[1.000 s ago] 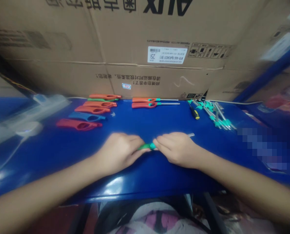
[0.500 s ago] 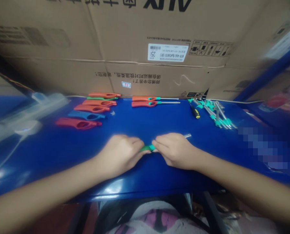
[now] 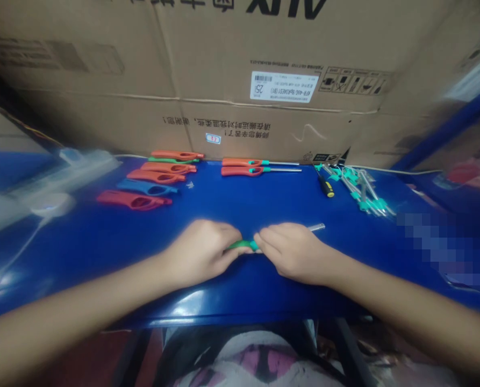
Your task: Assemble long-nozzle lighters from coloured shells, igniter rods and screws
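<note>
Over the table's [image 3: 223, 207] near half, the left hand [image 3: 205, 252] pinches the handle [image 3: 240, 245], the right hand [image 3: 298, 252] closed round the tube [image 3: 317, 228], both gripping as before. Green plastic meets a teal collar [image 3: 253, 245]; slightly more silvery tube end shows now.

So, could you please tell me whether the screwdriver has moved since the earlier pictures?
No; judged against the cardboard box behind it, the yellow-and-black screwdriver lies in the same place. Only the whole view has shifted slightly.
</note>
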Motion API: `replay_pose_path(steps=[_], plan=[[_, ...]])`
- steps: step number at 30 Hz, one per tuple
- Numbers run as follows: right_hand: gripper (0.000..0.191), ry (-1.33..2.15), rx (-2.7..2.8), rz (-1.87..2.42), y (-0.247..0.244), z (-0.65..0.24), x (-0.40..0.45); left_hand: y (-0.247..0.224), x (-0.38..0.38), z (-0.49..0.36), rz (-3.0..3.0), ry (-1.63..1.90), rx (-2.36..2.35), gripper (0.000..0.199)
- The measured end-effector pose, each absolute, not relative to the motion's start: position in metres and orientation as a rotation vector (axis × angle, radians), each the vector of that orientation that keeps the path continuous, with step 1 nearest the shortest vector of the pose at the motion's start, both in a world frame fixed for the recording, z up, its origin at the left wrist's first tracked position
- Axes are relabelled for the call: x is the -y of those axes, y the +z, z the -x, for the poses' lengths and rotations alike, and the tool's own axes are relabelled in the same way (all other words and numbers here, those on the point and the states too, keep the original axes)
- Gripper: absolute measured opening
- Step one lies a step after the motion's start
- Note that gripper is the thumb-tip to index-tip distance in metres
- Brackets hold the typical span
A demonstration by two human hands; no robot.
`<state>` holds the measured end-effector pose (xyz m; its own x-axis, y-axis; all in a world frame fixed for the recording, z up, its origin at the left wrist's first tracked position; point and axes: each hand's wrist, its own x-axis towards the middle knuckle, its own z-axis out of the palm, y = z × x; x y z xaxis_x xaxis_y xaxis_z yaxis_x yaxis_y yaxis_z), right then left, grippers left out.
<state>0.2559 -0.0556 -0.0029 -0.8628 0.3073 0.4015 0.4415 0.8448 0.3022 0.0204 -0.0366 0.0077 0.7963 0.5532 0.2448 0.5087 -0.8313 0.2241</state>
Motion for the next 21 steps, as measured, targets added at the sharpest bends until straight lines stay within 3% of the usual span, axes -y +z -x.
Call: replay_pose_path(steps=[5,11,16,21], plan=[[0.021,-0.376,2.764,0.680,-0.009,-0.257,0.053,0.005,0.040,-0.022,-3.006,0.382,-0.851,0.039],[0.021,-0.238,2.679,0.841,-0.015,-0.255,0.045,-0.002,0.032,-0.020,-3.279,0.540,-0.803,0.044],[0.017,-0.083,2.553,1.000,-0.011,-0.256,0.042,0.001,0.021,-0.014,-3.069,0.678,-0.881,0.036],[0.006,0.088,2.370,1.122,-0.002,-0.276,0.026,0.007,0.009,-0.004,-2.837,0.713,-1.030,0.044]])
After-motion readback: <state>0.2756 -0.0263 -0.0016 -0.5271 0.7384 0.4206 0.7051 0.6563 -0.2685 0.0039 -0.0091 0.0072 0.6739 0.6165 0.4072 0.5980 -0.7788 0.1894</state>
